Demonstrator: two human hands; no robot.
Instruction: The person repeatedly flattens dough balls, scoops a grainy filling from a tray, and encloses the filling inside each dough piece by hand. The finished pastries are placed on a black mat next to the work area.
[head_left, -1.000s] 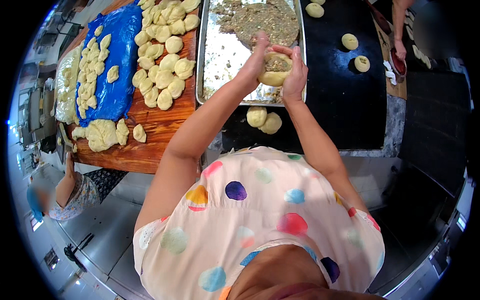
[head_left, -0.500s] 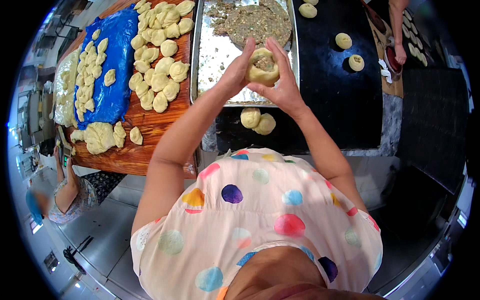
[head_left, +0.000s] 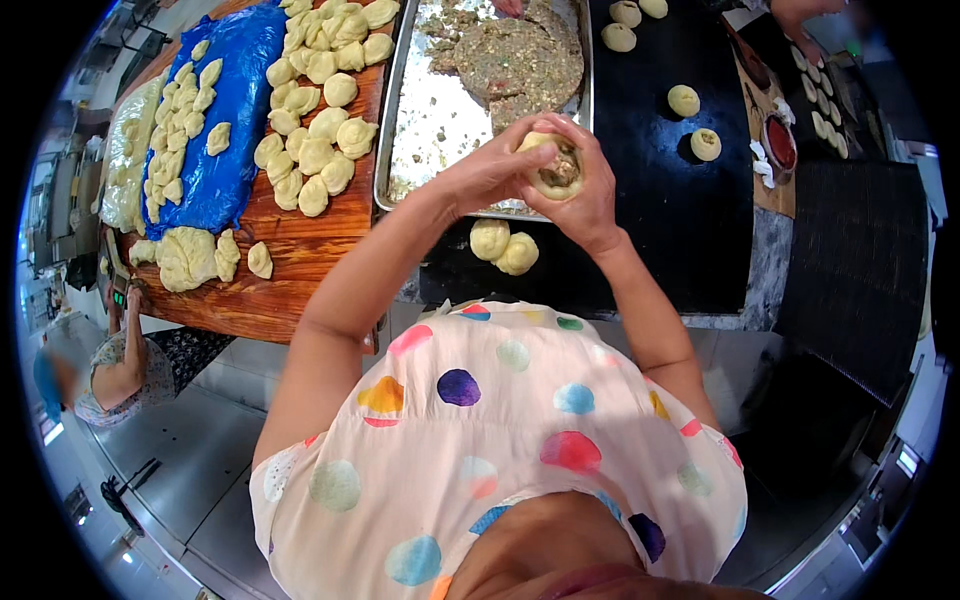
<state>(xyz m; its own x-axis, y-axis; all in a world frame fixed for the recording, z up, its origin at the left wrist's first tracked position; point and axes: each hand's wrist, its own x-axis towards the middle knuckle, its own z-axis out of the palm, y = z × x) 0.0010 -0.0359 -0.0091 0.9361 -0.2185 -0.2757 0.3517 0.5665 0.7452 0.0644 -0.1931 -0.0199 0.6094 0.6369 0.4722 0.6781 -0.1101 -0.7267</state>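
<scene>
Left hand (head_left: 498, 167): its fingers gripped the left side of the dough cup (head_left: 548, 202), thumb bent over the opening, seemingly to press the filling (head_left: 566, 173) down.
Right hand (head_left: 594, 190): its fingers curled round the opposite side, apparently bracing the soft wall.
Dough cup: it lay between both hands at the tray's near edge, mouth upward, likely to avoid spilling.
Tray (head_left: 432, 130): more filling was massed toward its far side, presumably for easy scooping.
Black counter (head_left: 690, 220): two dough balls (head_left: 490, 240) touched each other just below the tray.
Wooden counter (head_left: 280, 235): dough pieces (head_left: 315, 155) clustered leftward, probably for ready reach.
</scene>
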